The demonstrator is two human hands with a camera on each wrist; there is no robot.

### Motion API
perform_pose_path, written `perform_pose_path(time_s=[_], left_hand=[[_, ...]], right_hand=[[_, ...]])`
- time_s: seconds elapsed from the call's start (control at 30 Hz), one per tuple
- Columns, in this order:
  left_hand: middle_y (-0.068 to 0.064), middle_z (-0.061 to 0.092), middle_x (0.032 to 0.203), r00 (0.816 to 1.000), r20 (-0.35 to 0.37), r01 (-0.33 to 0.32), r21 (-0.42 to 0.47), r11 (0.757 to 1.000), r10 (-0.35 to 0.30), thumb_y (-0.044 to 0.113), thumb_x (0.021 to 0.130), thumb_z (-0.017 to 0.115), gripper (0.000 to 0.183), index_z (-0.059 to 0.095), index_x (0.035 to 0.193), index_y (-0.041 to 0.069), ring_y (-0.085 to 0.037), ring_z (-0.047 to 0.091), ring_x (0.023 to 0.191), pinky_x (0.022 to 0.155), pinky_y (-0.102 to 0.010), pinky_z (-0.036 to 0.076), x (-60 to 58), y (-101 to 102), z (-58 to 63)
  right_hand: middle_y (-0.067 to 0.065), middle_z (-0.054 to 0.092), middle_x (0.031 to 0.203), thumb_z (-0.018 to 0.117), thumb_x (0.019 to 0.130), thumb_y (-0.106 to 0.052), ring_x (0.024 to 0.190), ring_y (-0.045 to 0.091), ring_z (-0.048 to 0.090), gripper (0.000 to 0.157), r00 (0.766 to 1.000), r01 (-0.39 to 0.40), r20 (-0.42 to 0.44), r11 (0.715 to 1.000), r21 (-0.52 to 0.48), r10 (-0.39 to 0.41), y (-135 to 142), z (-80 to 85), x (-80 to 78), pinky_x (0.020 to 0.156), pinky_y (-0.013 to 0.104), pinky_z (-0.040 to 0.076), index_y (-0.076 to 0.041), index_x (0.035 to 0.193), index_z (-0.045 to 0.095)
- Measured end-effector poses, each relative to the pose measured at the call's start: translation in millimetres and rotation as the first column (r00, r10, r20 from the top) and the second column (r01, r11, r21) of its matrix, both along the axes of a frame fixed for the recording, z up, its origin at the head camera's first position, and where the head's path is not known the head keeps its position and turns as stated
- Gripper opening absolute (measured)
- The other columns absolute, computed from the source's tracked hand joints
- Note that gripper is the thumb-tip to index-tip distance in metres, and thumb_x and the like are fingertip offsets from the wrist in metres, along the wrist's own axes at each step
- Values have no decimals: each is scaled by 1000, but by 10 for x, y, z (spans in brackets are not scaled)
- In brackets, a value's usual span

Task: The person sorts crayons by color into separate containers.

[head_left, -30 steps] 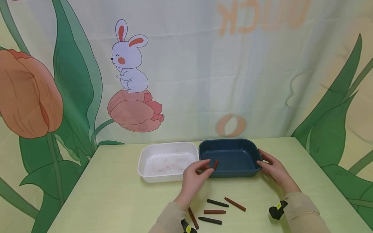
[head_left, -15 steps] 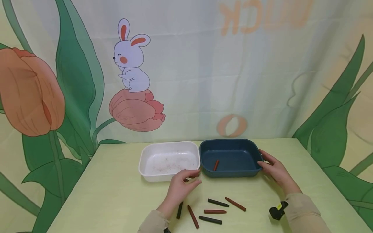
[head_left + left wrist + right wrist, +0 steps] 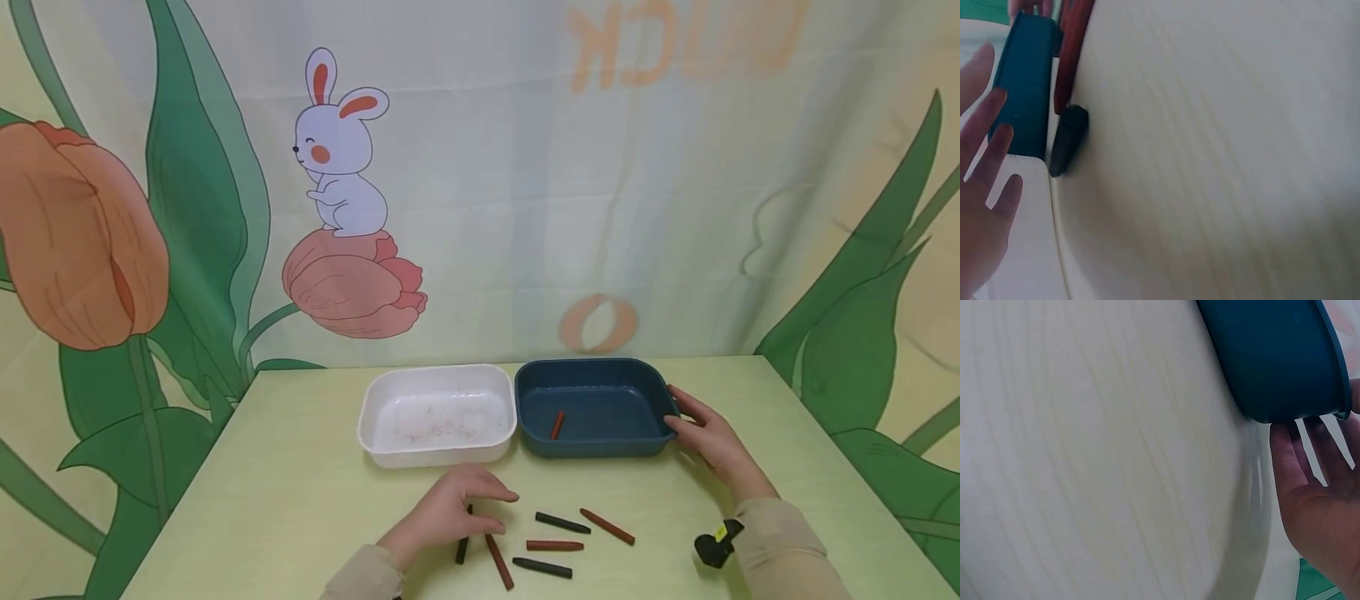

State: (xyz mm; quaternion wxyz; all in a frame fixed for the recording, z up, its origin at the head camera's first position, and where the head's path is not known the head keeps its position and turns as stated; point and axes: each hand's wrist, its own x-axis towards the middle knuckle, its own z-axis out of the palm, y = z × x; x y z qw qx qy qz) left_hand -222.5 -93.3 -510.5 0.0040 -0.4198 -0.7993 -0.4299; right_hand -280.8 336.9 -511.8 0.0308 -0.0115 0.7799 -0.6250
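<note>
In the head view my left hand (image 3: pixel 450 510) hovers low over the table, its thumb and fingers apart and holding nothing. Below it lies a black crayon (image 3: pixel 462 548), partly hidden by the hand, beside a brown-red crayon (image 3: pixel 498 562). Farther right are two more brown-red crayons (image 3: pixel 555 546) and two black crayons (image 3: pixel 542 568). My right hand (image 3: pixel 712 442) holds the right end of the dark blue tray (image 3: pixel 600 448), thumb at the rim; the right wrist view shows fingers (image 3: pixel 1288 456) against its end wall. One brown-red crayon (image 3: pixel 557 425) lies inside that tray.
A white tray (image 3: pixel 438 458) with faint reddish marks on its floor stands left of the blue one, their rims close together. Behind the table (image 3: pixel 285 483) hangs a printed curtain (image 3: pixel 495 208) with tulips and a rabbit.
My left hand has drawn back from over the blue tray toward the loose crayons at the front left, and its fingers have spread. My right hand has stayed at the tray's end.
</note>
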Motion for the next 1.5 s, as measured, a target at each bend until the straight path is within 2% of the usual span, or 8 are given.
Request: perform_pose_path(time_s=[0.13, 0.23, 0.37, 0.47, 0.63, 0.9, 1.2, 1.5], left_hand=[[4, 73, 103, 993, -43, 108, -61, 992, -111, 11, 72, 88, 35, 78, 106, 11, -6, 61, 100, 89, -22, 46, -35, -59, -26], [5, 73, 104, 987, -9, 160, -85, 984, -161, 13, 72, 89, 35, 79, 105, 11, -4, 60, 101, 89, -21, 45, -48, -95, -34], [6, 73, 105, 981, 32, 193, -114, 974, -191, 13, 73, 88, 35, 79, 106, 12, -3, 58, 102, 90, -21, 44, -49, -121, -30], [6, 72, 106, 979, 23, 204, -149, 967, -203, 14, 73, 88, 36, 79, 107, 13, -4, 57, 102, 90, -20, 44, -53, -126, -32], [4, 71, 104, 972, -39, 222, -185, 957, -233, 17, 70, 90, 37, 79, 106, 13, -6, 57, 101, 90, -20, 43, -63, -123, -54], [7, 71, 101, 967, -88, 219, -203, 954, -240, 23, 67, 92, 38, 81, 102, 16, -3, 56, 98, 88, -18, 43, -86, -106, -125], [9, 70, 100, 968, -81, 217, -221, 951, -239, 23, 67, 92, 37, 81, 102, 17, -2, 56, 98, 90, -18, 43, -123, -104, -164], [11, 70, 88, 964, -108, 218, -203, 955, -243, 16, 68, 90, 19, 82, 85, 18, 4, 54, 89, 82, -16, 42, -119, -78, -173]], right_hand=[[32, 18, 156, 59, 101, -16, 96, -13, 50, 69, 1000, 1, 9, 1000, 5, -1, 1, 0, 1, 80, 16, 51, -3, 157, 20], [32, 18, 157, 60, 100, -16, 96, -12, 49, 70, 1000, 1, 10, 1000, 4, -1, -1, 3, 0, 81, 16, 51, -4, 157, 20], [32, 17, 157, 59, 101, -16, 97, -12, 48, 70, 1000, -1, 11, 1000, 3, 1, -2, 6, -2, 81, 16, 51, -4, 157, 20], [31, 16, 158, 60, 100, -17, 98, -12, 48, 70, 1000, 0, 12, 1000, 4, 0, 1, 4, -2, 81, 16, 51, -4, 157, 20], [31, 17, 158, 59, 101, -16, 101, -8, 48, 69, 1000, 5, 19, 1000, 18, -5, 3, 3, -5, 82, 16, 51, -5, 157, 20], [31, 17, 158, 57, 101, -14, 121, 13, 47, 67, 1000, 2, 23, 999, 39, -3, -5, 22, -2, 83, 16, 50, -6, 157, 21], [32, 19, 157, 58, 101, -12, 102, -8, 48, 67, 1000, 9, 15, 1000, 13, -9, -5, 26, 2, 82, 16, 50, -4, 156, 22], [31, 17, 158, 58, 101, -12, 100, -12, 47, 67, 1000, -6, 8, 1000, 2, 6, 4, 4, -10, 83, 16, 51, -4, 157, 21]])
